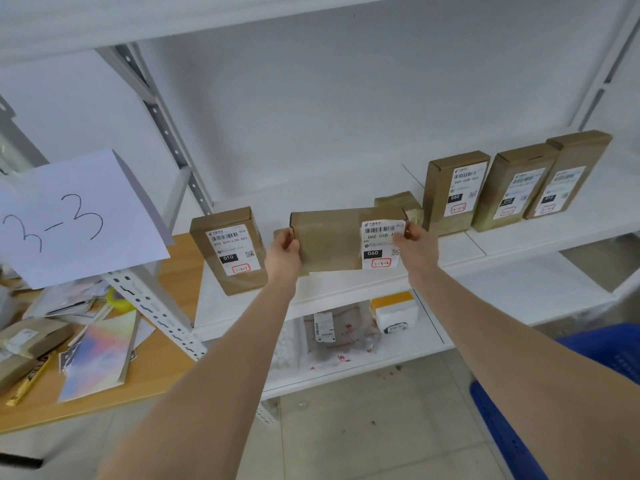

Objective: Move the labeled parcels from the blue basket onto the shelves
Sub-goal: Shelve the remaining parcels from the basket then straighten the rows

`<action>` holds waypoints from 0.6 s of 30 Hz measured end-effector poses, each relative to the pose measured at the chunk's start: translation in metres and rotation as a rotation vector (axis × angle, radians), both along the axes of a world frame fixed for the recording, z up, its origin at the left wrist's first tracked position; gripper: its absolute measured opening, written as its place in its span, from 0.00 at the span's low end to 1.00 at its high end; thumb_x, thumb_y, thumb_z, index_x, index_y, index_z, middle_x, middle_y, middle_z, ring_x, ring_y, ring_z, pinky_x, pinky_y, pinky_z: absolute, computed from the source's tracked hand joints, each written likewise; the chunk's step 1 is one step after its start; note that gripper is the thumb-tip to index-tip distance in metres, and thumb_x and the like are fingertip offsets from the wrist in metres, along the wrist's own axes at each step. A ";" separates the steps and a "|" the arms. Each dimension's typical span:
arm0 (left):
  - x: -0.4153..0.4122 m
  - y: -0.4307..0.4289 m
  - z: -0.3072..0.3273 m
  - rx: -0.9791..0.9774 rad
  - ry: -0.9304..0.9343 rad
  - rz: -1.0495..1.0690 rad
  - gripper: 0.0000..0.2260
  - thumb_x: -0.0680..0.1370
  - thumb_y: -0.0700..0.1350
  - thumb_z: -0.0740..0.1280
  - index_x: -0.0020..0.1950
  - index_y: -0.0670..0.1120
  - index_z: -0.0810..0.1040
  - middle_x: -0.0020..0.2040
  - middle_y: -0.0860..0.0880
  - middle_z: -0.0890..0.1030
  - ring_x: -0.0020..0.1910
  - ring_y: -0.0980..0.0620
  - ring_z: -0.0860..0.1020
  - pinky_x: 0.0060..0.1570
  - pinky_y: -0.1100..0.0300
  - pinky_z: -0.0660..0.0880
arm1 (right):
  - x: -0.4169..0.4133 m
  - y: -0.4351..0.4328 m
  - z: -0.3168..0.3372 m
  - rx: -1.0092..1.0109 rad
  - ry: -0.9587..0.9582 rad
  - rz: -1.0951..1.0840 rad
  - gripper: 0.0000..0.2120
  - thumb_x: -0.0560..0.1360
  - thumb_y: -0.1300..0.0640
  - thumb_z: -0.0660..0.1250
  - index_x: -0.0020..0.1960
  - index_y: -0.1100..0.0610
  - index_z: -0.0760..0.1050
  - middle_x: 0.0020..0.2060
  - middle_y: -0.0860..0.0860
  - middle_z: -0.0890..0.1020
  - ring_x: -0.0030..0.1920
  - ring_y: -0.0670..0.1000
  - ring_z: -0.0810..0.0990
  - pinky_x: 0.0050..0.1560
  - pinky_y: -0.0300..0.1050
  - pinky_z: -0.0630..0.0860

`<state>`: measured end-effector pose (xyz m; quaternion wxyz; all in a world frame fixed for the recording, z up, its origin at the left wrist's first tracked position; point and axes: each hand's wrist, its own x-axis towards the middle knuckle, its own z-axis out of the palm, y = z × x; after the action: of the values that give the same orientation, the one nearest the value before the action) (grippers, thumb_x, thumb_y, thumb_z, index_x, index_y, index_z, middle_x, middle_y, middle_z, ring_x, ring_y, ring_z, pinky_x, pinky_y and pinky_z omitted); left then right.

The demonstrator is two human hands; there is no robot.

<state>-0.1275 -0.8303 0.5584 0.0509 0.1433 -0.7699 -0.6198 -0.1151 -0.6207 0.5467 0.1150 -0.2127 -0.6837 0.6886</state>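
In the middle of the frame I see both hands on one wide brown parcel (329,240). The left hand (284,252) pinches its left end, with the thumb on the front face and the fingers curled behind. The right hand (415,245) grips its right end, with the fingers over the upper corner of the white label (381,247). The label shows "060" and a red-framed mark "3-3-2".

The parcel is held lengthwise over the white shelf board (311,199), near its front edge. I cannot tell if its bottom edge already rests on the board. Just behind its right end there is a small brown box (398,200).

To the left on the same board stands an upright parcel marked "010" (228,251), near the left hand but apart from it. To the right stand three upright labeled parcels (512,188) in a row, close to each other.

The blue basket (606,344) is at the lower right of the frame, partly hidden by the right arm, and I cannot see what is inside it.

At the left of the frame a paper sheet with "3-3" (79,216) hangs on the shelf post. Below it is a wooden table (166,362) with mixed papers and boxes. On the lower shelf lie a brownish bag (343,337) and an orange and white packet (393,310).
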 end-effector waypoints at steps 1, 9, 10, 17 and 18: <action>0.001 0.001 -0.005 0.015 -0.027 -0.007 0.16 0.80 0.38 0.57 0.67 0.46 0.73 0.60 0.50 0.78 0.59 0.49 0.75 0.59 0.60 0.69 | -0.001 0.001 -0.005 -0.009 -0.016 0.011 0.06 0.76 0.62 0.66 0.49 0.53 0.78 0.44 0.49 0.83 0.48 0.52 0.82 0.47 0.44 0.79; 0.002 -0.003 -0.034 0.111 -0.135 0.037 0.22 0.77 0.57 0.62 0.65 0.44 0.72 0.55 0.50 0.77 0.55 0.49 0.75 0.58 0.56 0.70 | -0.003 -0.017 -0.032 -0.010 -0.049 0.044 0.07 0.77 0.52 0.67 0.41 0.52 0.73 0.40 0.47 0.82 0.40 0.45 0.79 0.35 0.33 0.70; 0.003 -0.004 -0.036 0.111 -0.121 0.047 0.21 0.78 0.56 0.62 0.65 0.44 0.72 0.54 0.51 0.76 0.56 0.50 0.74 0.58 0.57 0.68 | -0.004 -0.020 -0.035 0.006 -0.047 0.051 0.06 0.77 0.52 0.67 0.44 0.54 0.75 0.40 0.47 0.81 0.40 0.44 0.79 0.35 0.33 0.70; 0.009 -0.014 -0.057 0.077 -0.115 0.123 0.08 0.78 0.48 0.60 0.51 0.47 0.76 0.39 0.54 0.76 0.43 0.52 0.72 0.41 0.61 0.68 | -0.010 -0.036 -0.063 0.077 -0.049 0.110 0.08 0.79 0.55 0.64 0.54 0.58 0.76 0.47 0.50 0.81 0.47 0.49 0.79 0.44 0.38 0.73; 0.011 -0.015 -0.059 0.069 -0.119 0.134 0.08 0.78 0.47 0.60 0.49 0.46 0.76 0.38 0.53 0.75 0.41 0.51 0.70 0.39 0.61 0.66 | -0.011 -0.037 -0.066 0.085 -0.060 0.118 0.07 0.79 0.57 0.64 0.55 0.57 0.76 0.48 0.50 0.81 0.49 0.50 0.79 0.47 0.41 0.75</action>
<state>-0.1169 -0.8448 0.4994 0.0413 0.2330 -0.7385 -0.6314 -0.1257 -0.6576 0.4809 0.0626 -0.1876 -0.7266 0.6579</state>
